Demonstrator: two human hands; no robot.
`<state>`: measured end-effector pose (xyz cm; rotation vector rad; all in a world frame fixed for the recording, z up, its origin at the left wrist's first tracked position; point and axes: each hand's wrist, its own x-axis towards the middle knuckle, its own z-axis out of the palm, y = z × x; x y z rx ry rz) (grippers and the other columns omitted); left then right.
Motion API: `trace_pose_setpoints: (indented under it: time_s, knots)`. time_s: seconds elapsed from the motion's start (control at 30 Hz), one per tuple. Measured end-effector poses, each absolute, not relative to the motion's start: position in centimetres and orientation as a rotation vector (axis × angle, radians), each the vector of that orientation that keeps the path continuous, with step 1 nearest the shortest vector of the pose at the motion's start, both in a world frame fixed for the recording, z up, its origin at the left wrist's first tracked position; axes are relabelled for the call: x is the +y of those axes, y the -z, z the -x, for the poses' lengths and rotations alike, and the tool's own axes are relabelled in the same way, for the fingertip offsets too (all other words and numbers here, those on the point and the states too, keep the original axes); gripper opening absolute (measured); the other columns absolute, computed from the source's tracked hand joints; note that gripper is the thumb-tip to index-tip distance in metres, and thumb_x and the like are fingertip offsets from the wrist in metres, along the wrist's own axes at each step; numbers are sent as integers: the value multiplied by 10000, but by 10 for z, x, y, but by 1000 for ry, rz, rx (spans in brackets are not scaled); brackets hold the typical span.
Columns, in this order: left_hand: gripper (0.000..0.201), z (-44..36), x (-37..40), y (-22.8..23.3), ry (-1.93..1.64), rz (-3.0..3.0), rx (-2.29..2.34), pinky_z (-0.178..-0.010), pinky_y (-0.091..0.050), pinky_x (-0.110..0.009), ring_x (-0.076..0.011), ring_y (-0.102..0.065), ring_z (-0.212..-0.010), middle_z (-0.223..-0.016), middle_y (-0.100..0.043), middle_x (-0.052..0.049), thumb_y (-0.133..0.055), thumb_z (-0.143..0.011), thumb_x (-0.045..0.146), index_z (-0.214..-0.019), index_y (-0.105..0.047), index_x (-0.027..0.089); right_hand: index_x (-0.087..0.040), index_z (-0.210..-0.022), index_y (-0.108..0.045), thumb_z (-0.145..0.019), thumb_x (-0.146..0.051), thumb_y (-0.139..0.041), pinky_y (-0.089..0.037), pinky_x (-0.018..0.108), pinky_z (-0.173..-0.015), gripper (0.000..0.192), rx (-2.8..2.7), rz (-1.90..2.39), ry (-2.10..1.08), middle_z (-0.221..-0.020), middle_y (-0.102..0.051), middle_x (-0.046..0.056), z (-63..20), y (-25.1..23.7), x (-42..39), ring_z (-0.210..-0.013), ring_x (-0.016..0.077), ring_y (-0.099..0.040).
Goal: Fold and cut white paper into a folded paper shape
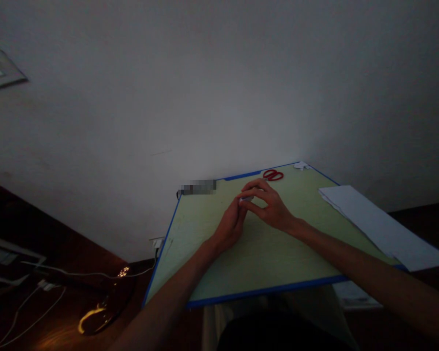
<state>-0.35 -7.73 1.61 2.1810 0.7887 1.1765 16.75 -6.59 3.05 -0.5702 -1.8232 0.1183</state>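
A pale green board (212,263) with a blue edge lies in front of me, its far side against a white wall. Both hands meet over the board's middle. My left hand (229,226) and my right hand (269,204) pinch a small white piece (246,198) between their fingertips; the light is dim and I cannot tell what the piece is. Red-handled scissors (273,175) lie at the board's far edge, just beyond my right hand.
A stack of white paper sheets (376,224) lies along the board's right side. A crumpled white scrap (301,165) sits at the far right corner. White cables (40,287) trail over the dark floor at the left.
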Motion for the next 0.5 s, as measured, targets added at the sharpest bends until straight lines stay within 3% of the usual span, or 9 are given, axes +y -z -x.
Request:
trace_pose_setpoints:
  time_s: [0.27,0.43,0.5]
  knots:
    - [178,11,-70,-23,-1591,-2441,979,-931,-490,-385,-212,-602,-1020,-1078,-680,-95,-608,-981,272,-1126,-673,192,-235,-1015,-723,-944,-322,-686,-548,417,-869,119,-1769,593,-121,-976,-631,65,-168,-31,-63,-960,218,-622]
    - [209,14,-69,-27,-1670,-2428,935,-904,-513,-376,-202,-635,-1010,-1081,-721,-80,-609,-982,246,-1171,-695,227,-253,-1210,-664,-871,-382,-769,-585,361,-774,378,-1673,608,-400,-1111,-687,77,-169,-32,-61,-988,216,-664]
    - [218,14,-69,-27,-1690,-2401,921,-910,-522,-371,-197,-646,-1029,-1109,-713,-87,-593,-990,246,-1181,-698,224,-237,-1170,-679,-870,-378,-769,-595,346,-761,344,-1623,598,-515,-1101,-708,77,-169,-31,-60,-970,209,-685]
